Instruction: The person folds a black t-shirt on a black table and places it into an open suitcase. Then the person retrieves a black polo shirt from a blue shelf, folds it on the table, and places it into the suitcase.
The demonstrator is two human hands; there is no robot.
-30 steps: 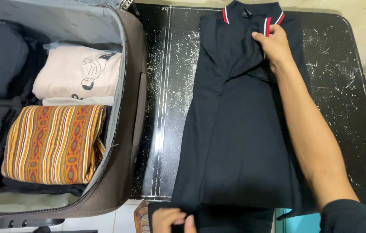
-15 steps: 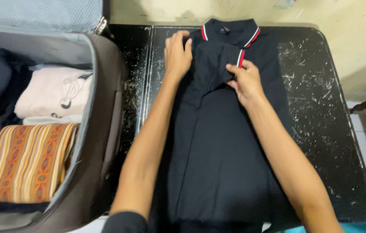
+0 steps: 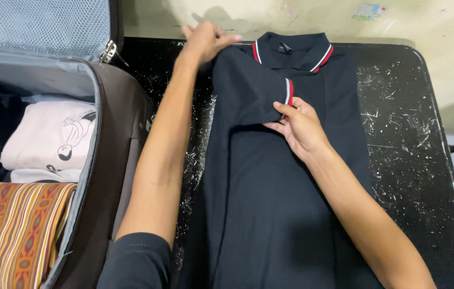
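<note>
A black polo shirt [image 3: 270,203] with red and white trim on collar and sleeve lies flat on a black speckled table [image 3: 409,134], collar toward the wall. Its left sleeve is folded inward over the chest. My left hand [image 3: 205,42] rests at the shirt's upper left shoulder, fingers pinching the fabric edge. My right hand [image 3: 299,126] pinches the folded sleeve's cuff near the middle of the chest.
An open brown suitcase [image 3: 125,139] with a mesh-lined lid sits at the left, touching the table. It holds a white printed shirt [image 3: 50,139], an orange striped patterned cloth [image 3: 13,230] and dark clothes. A pale wall [image 3: 345,16] runs behind the table.
My left hand has moved from the lower hem up to the shirt's left shoulder. My right hand has shifted from the collar to the folded sleeve cuff. The view has moved closer.
</note>
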